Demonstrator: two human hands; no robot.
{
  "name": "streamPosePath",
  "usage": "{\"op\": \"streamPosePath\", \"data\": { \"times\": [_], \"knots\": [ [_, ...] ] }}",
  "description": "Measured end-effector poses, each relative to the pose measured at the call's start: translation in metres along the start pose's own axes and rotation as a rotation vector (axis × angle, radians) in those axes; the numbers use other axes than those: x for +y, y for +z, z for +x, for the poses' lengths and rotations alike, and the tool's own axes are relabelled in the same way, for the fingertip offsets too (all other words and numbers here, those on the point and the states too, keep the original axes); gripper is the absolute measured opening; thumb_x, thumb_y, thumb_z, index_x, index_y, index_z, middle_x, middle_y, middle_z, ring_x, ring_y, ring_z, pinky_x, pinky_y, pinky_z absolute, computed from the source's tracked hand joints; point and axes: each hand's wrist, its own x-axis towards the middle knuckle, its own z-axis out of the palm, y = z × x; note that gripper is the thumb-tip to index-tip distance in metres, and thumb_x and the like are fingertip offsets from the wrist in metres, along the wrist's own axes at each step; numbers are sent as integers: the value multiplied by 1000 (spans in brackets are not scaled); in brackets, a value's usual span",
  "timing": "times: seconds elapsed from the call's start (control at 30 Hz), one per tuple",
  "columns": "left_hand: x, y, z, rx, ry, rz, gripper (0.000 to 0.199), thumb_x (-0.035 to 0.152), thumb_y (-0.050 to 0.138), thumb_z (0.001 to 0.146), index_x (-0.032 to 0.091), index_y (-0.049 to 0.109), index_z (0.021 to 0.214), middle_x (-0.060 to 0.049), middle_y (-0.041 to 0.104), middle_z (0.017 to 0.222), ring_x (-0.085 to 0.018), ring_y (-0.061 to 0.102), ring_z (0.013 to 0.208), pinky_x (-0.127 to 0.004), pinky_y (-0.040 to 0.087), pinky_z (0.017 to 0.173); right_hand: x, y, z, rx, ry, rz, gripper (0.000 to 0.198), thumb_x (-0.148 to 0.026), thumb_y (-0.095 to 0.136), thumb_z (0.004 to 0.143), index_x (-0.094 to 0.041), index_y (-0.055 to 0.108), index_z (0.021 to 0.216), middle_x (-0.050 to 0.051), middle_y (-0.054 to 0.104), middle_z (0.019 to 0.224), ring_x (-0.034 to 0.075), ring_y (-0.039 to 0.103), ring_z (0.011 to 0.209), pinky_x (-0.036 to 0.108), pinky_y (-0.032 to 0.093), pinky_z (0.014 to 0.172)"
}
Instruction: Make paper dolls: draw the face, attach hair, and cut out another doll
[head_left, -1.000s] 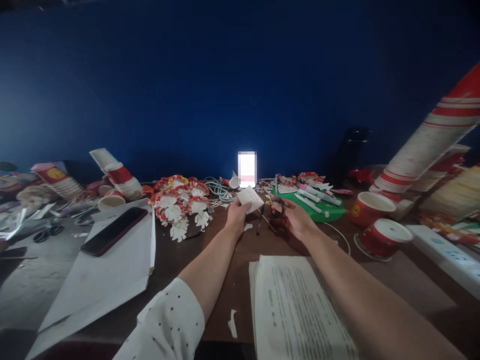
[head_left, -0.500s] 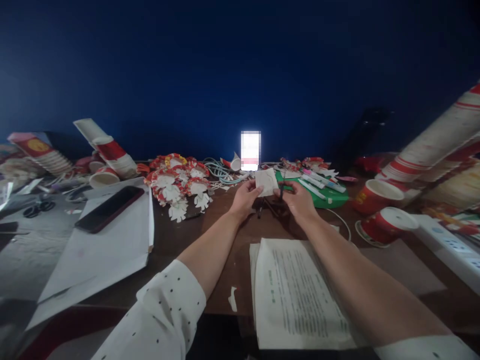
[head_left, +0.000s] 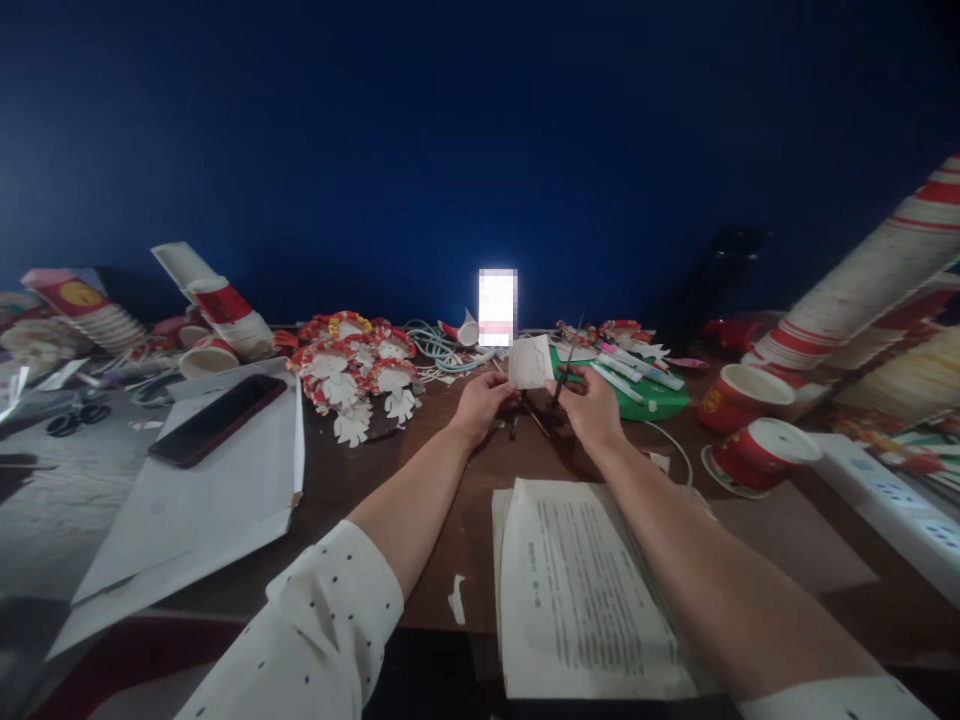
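The left hand (head_left: pixel 482 407) pinches a small, square off-white paper piece (head_left: pixel 531 361) just above its fingers; beside that, the right hand (head_left: pixel 595 408) grips slim dark scissors (head_left: pixel 564 379); cutting seems in hand, calling for steady paper

The scene is dim. The screen (head_left: pixel 498 308) is overexposed and coarsely pixelated; the blue wall (head_left: pixel 442 220) around it glows weakly. Far right of the screen, stacked cups (head_left: pixel 870 272) look stretched and a little blurred.
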Motion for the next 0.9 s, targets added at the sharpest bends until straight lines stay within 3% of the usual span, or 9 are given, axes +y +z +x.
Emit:
{"op": "streamPosePath", "data": {
  "times": [0.23,0.9],
  "knots": [
    [2,0,-1,41,-11,-42,18,12,78,68,13,60,72,0,64,62,-10,61,57,-22,49,59,1,0,0,-6,29,12,45,-42,76,64,-20,64,101,1,71,74,21,67,67,30,51,60],
    [-2,-3,2,-8,17,-5,20,18,80,66,13,62,74,0,63,61,-9,58,54,-20,46,56,-2,2,-2,23,77,67,47,-41,79,62,-21,64,102,3,72,77,22,67,69,32,54,60]
  ]
}}
